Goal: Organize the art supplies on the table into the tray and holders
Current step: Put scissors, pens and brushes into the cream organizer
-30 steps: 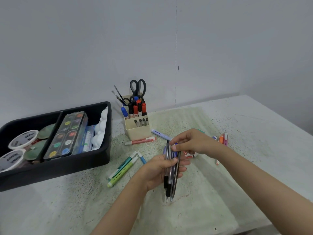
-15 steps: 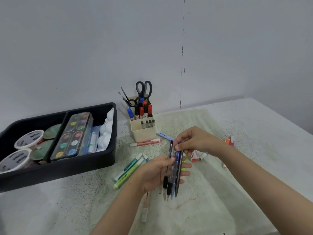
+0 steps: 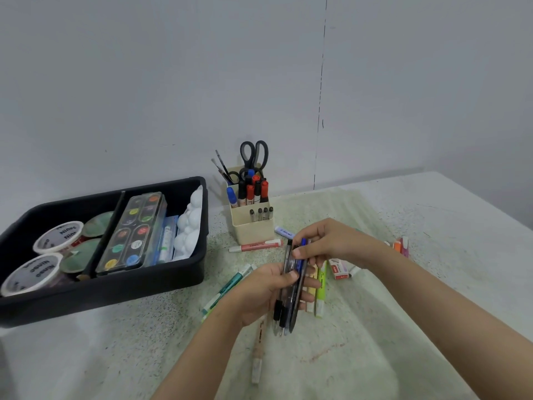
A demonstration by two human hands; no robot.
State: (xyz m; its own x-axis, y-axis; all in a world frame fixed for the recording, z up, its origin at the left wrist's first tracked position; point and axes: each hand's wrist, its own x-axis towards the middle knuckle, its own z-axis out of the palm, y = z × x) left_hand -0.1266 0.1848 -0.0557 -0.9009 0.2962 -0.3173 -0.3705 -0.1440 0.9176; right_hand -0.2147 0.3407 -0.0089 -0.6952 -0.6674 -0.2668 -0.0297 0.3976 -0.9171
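Position of hands and work item:

- The left hand is palm-up above the table, fingers curled round the lower half of a bundle of pens, with the thumb pressed across the barrels
- The right hand pinches the upper ends of the same bundle between thumb and fingertips
- The bundle is held clear of the table, tips pointing toward the person. It holds black and blue pens; the exact count cannot be told

Containers:

- The black tray sits at the left, well apart from the hands. It holds 2 white tubs, a watercolour set leaning on its divider, and a white palette against the right wall
- The cream holder stands just beside the tray's far right corner. Its rear section holds scissors, brushes and red, blue and black markers. Its lower front pocket holds 4 dark-capped pens

Loose items on the table:

- A coral marker lies in front of the holder
- Teal markers lie left of the left hand
- Yellow highlighters lie under the hands
- A red-and-white box lies below the right wrist
- Orange and pink markers lie at the right
- A pale marker lies nearest the person
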